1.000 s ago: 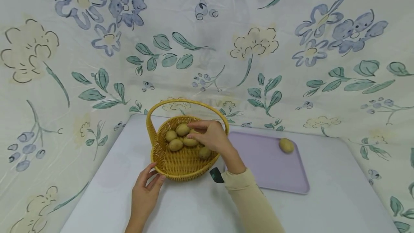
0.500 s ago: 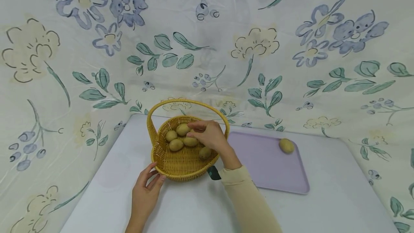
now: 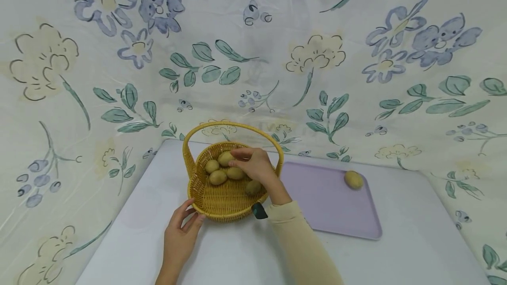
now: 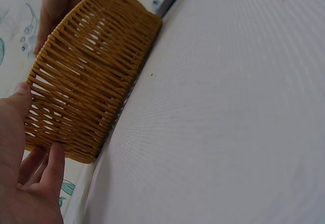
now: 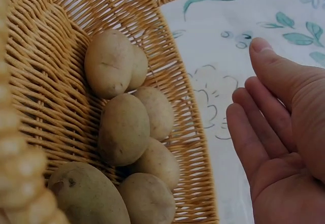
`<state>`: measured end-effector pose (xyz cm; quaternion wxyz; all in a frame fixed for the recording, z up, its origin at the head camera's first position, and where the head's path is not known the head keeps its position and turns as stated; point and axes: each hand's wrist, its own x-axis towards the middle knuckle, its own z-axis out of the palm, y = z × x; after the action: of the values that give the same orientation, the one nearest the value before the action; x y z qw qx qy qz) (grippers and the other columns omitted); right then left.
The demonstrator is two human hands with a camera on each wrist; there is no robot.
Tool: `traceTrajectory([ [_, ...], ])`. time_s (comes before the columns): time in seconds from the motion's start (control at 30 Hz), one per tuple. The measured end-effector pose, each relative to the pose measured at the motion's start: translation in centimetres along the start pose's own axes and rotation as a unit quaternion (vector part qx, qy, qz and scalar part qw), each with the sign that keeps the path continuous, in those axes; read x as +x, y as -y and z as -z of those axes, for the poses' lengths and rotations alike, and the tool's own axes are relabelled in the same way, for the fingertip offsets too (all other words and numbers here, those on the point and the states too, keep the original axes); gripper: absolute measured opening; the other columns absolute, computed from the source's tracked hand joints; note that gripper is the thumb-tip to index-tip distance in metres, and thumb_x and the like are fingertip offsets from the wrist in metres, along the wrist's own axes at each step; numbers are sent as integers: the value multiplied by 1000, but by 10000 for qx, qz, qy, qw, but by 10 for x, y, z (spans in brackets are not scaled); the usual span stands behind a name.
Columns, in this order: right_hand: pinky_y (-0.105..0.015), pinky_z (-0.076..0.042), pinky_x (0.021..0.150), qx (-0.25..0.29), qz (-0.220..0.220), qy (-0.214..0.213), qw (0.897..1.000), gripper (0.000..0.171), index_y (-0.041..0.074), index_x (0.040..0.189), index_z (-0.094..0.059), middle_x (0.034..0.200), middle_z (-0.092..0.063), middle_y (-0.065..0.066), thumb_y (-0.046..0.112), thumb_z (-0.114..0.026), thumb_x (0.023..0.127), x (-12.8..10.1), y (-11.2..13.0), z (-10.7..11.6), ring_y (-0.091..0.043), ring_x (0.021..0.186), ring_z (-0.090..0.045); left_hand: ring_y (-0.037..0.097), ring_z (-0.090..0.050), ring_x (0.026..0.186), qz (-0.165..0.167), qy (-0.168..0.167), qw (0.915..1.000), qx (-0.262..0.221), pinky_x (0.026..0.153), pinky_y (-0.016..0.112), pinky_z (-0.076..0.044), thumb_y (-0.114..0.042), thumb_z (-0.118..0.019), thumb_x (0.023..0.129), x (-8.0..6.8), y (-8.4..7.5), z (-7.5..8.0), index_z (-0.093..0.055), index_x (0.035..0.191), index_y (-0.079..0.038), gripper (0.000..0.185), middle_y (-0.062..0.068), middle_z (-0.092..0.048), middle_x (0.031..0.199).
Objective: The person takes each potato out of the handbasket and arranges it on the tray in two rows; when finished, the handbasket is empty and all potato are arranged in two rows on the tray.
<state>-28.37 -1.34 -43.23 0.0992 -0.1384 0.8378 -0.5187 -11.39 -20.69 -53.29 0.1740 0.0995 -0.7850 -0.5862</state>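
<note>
Nearest, at the lower centre of the head view: left hand (image 3: 179, 239), fingers straight and spread, tips touching the near wall of the wicker basket (image 3: 222, 206), gripping nothing; same contact seen at the lower left of the left wrist view, thumb and fingers (image 4: 48, 170) flat against the woven side (image 4: 86, 92). Just right of it, rising from the bottom edge: a cream sleeve (image 3: 301, 245) leading up to the right hand (image 3: 256, 166), hovering inside the basket over the potatoes (image 3: 222, 170). Fingers loosely extended and holding nothing in the right wrist view, palm (image 5: 284, 148) open at the right of the frame, well clear of the potatoes (image 5: 124, 127) heaped at the left against the basket wall (image 5: 45, 82). Seemingly six or so potatoes in that heap, some overlapping, exact count hard to tell. Arching over the hand in the head view: the basket's handle (image 3: 233, 126). Right of centre, beside the basket: a lilac tray (image 3: 336, 214) flat on the white table (image 3: 237, 258), with one lone potato (image 3: 353, 180) near its far right corner. Farthest, filling the upper frame: a floral cloth backdrop (image 3: 253, 56)
</note>
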Motion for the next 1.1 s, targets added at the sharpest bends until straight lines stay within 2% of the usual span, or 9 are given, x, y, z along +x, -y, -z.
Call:
traceTrajectory([
  [0.27, -25, -57, 88, -133, -77, -14, 9999, 38, 23, 113, -70, 114, -67, 12, 37, -76, 79, 5, -5, -4, -8, 106, -63, -4, -53, 110, -29, 24, 10000, 35, 92, 12, -51, -20, -73, 83, 1, 0, 0, -51, 135, -20, 57, -5, -51, 132],
  [0.43, -26, -57, 89, -84, -102, 13, 9999, 37, 20, 114, -69, 114, -68, 10, 32, -76, 80, 9, -9, -8, -11, 107, -63, -4, -53, 111, 49, 17, 10000, 66, 92, 12, -51, -22, -73, 83, 0, 0, 0, -51, 135, -21, 57, -6, -51, 131],
  [0.73, -26, -57, 89, -229, -341, 146, 9990, 37, 24, 115, -69, 116, -66, 13, 29, -77, 79, 12, -16, -15, -13, 110, -62, -4, -54, 110, 29, 2, 10000, 43, 91, 10, -51, -21, -73, 83, 0, -1, 0, -50, 135, -21, 56, -5, -51, 131],
  [1.1, -27, -56, 90, -667, -319, 190, 9971, 39, 23, 115, -69, 115, -68, 8, 32, -77, 79, 15, -24, -16, -14, 109, -63, -1, -54, 112, 6, 36, 10000, -36, 92, 13, -51, -20, -72, 84, 0, -2, 0, -50, 136, -19, 57, -4, -50, 132],
])
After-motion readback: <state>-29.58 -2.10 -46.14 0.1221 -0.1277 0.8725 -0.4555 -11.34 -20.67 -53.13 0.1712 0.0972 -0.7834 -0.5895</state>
